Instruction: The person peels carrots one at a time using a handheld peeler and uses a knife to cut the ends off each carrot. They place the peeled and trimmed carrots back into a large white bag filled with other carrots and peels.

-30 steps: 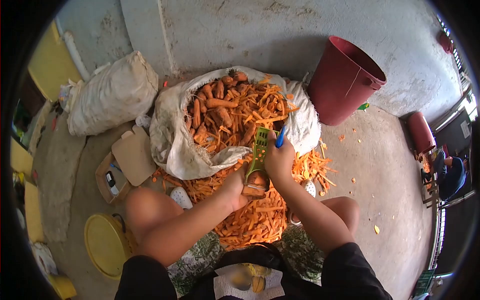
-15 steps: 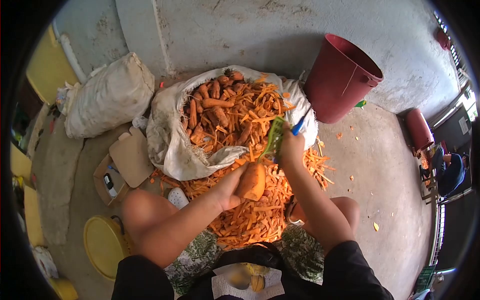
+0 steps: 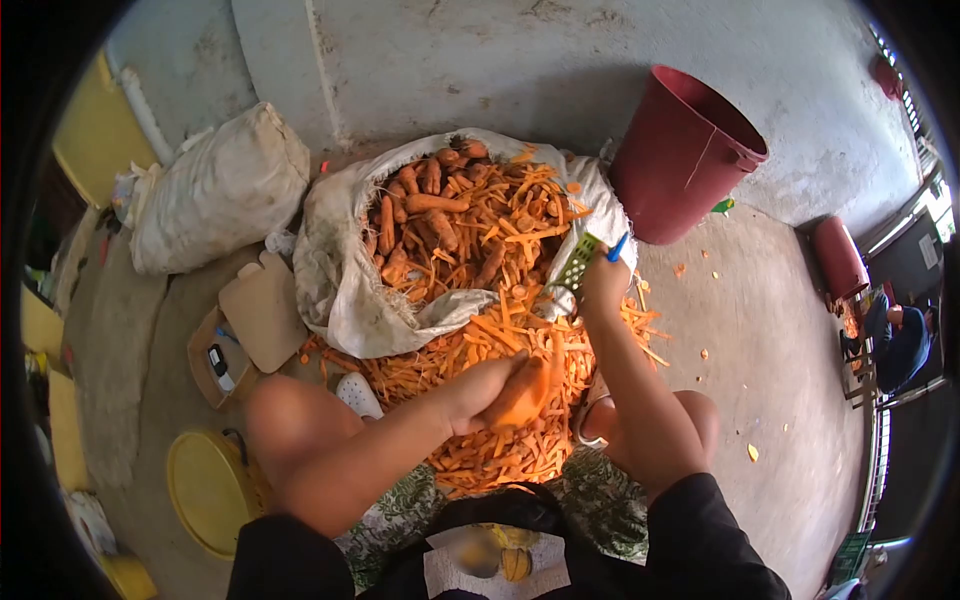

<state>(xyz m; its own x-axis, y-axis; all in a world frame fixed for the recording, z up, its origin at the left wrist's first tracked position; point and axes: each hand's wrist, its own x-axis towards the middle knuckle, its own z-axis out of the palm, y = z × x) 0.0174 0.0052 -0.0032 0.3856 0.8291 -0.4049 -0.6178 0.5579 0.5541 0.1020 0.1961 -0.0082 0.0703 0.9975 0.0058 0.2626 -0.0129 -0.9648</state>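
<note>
My left hand [image 3: 482,392] is wrapped round a large peeled orange carrot [image 3: 522,396], held over a heap of orange peelings [image 3: 500,455] between my legs. To the upper right, my right hand [image 3: 604,282] grips a green peeler [image 3: 578,264] with holes along it, and a blue piece [image 3: 618,247] sticks up by the fingers. The peeler is apart from the carrot. Behind both hands, an open white sack [image 3: 335,270] holds whole carrots [image 3: 435,204] and many peelings.
A maroon bin [image 3: 675,160] stands by the wall at the right. To the left are a full white sack [image 3: 225,195], an open cardboard box [image 3: 265,315] and a yellow-lidded bucket [image 3: 205,490]. Another person [image 3: 895,345] sits at the far right.
My right hand and the peeler have moved up and right, away from the carrot. The carrot has turned in my left hand and shifted slightly down and right.
</note>
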